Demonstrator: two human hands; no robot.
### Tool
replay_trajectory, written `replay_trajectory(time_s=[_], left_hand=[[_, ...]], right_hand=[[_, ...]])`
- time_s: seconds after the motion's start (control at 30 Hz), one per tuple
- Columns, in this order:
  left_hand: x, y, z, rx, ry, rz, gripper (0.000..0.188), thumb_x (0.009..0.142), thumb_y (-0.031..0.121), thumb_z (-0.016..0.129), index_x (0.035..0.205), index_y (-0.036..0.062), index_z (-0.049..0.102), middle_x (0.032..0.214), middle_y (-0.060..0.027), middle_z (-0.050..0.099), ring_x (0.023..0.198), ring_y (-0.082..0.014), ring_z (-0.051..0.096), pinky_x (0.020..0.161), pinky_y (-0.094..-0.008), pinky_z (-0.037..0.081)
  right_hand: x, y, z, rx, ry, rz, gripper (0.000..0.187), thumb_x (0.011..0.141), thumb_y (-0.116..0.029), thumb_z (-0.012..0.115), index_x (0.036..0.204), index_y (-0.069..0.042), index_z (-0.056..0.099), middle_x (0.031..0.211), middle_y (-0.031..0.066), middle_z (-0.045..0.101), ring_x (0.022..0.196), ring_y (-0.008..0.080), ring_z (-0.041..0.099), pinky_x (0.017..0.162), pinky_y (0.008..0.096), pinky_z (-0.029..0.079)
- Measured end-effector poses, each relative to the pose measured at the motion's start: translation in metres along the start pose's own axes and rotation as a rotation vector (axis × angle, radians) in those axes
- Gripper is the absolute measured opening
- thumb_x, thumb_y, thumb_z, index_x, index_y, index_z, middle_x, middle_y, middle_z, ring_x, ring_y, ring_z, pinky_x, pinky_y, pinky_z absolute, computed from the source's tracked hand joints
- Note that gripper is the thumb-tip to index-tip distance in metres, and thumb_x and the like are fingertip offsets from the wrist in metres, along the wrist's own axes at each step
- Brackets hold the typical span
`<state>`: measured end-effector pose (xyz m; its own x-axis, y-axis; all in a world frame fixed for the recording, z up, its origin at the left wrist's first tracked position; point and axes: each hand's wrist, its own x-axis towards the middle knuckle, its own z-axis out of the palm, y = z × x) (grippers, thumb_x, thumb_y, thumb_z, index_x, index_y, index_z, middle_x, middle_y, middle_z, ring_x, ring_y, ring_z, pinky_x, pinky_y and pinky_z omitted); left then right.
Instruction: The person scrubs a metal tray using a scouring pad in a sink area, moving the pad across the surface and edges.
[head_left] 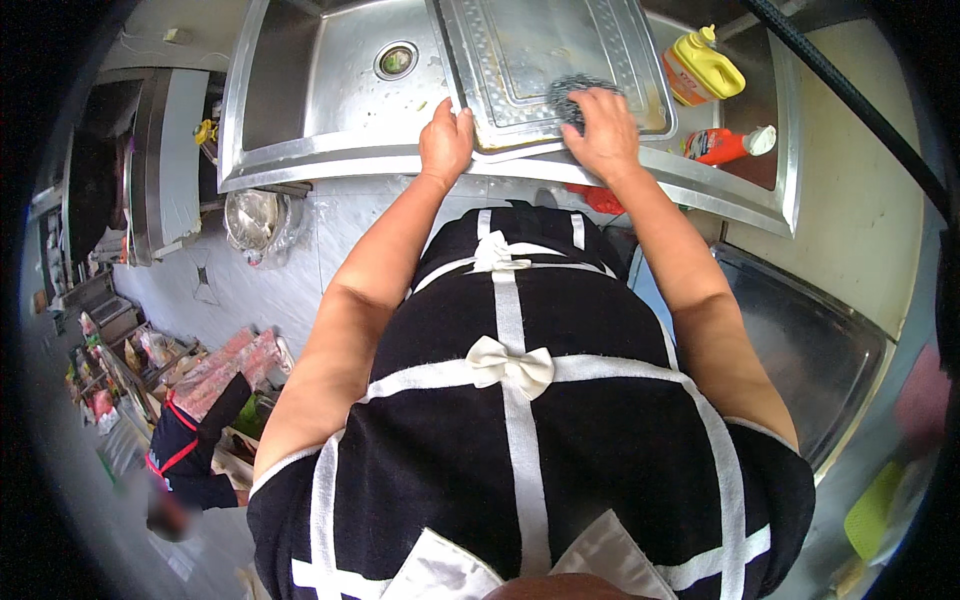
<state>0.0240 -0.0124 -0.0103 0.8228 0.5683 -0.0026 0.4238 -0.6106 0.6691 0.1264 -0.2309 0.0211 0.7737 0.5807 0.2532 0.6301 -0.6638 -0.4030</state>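
A rectangular metal tray [522, 105] with an embossed pattern and brownish stains lies across the right part of a stainless steel sink [345, 110]. My left hand [446, 143] grips its near left edge, thumb and fingers at the rim. Pressed against the tray's near right area is a dark steel wool scourer [572, 90]. My right hand [606, 137] is closed over the scourer, its fingers partly covering it.
Right of the tray, a yellow jug [702, 68] and a red bottle with a white cap [728, 146] rest in the sink. A drain [396, 61] shows at left. Behind me on the left, another person [190, 450] is near cluttered goods. A black hose [850, 95] crosses the upper right.
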Motion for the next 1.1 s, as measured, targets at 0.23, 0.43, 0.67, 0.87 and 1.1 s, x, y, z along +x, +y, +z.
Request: replay_trajectory(time_s=[0.23, 0.43, 0.67, 0.87, 1.1], left_hand=[[0.003, -0.002, 0.004, 0.028, 0.050, -0.053, 0.043, 0.090, 0.030, 0.050, 0.119, -0.0012, 0.054, 0.088, -0.0245, 0.065, 0.085, -0.0407, 0.063, 0.079, -0.0464, 0.048], [0.004, -0.001, 0.007, 0.029, 0.069, -0.131, 0.042, 0.091, 0.032, 0.045, 0.120, 0.0034, 0.056, 0.094, -0.0243, 0.065, 0.091, -0.0409, 0.062, 0.084, -0.0465, 0.046], [-0.001, 0.012, 0.006, 0.068, 0.110, -0.165, 0.043, 0.089, 0.033, 0.046, 0.116, 0.0024, 0.058, 0.087, -0.0226, 0.066, 0.087, -0.0403, 0.063, 0.080, -0.0466, 0.047], [-0.001, 0.016, 0.009, 0.118, 0.077, -0.246, 0.042, 0.088, 0.036, 0.048, 0.120, 0.0094, 0.056, 0.087, -0.0224, 0.066, 0.086, -0.0392, 0.063, 0.081, -0.0469, 0.047], [-0.004, 0.021, 0.008, 0.193, 0.086, -0.253, 0.042, 0.087, 0.036, 0.050, 0.120, 0.0115, 0.056, 0.084, -0.0223, 0.066, 0.082, -0.0391, 0.064, 0.077, -0.0478, 0.048]], right_hand=[[0.028, -0.047, 0.005, 0.260, -0.422, -0.221, 0.048, 0.076, -0.016, 0.067, 0.122, -0.016, 0.053, 0.110, 0.0086, 0.058, 0.108, 0.0275, 0.052, 0.090, 0.0385, 0.045], [0.039, -0.076, 0.026, 0.073, -0.481, -0.357, 0.026, 0.078, -0.019, 0.063, 0.104, -0.014, 0.064, 0.106, 0.0079, 0.057, 0.107, 0.0264, 0.052, 0.088, 0.0395, 0.046], [0.074, -0.045, 0.034, -0.155, -0.299, -0.226, 0.031, 0.076, -0.019, 0.065, 0.107, -0.016, 0.065, 0.100, 0.0089, 0.059, 0.101, 0.0279, 0.055, 0.084, 0.0412, 0.049], [0.034, -0.049, 0.013, 0.010, -0.500, -0.449, 0.026, 0.080, -0.012, 0.053, 0.100, -0.016, 0.068, 0.098, 0.0087, 0.058, 0.102, 0.0271, 0.054, 0.084, 0.0411, 0.047], [0.057, -0.014, -0.023, -0.223, -0.706, -0.439, 0.024, 0.076, -0.009, 0.057, 0.097, -0.012, 0.068, 0.101, 0.0114, 0.059, 0.104, 0.0277, 0.055, 0.086, 0.0413, 0.048]])
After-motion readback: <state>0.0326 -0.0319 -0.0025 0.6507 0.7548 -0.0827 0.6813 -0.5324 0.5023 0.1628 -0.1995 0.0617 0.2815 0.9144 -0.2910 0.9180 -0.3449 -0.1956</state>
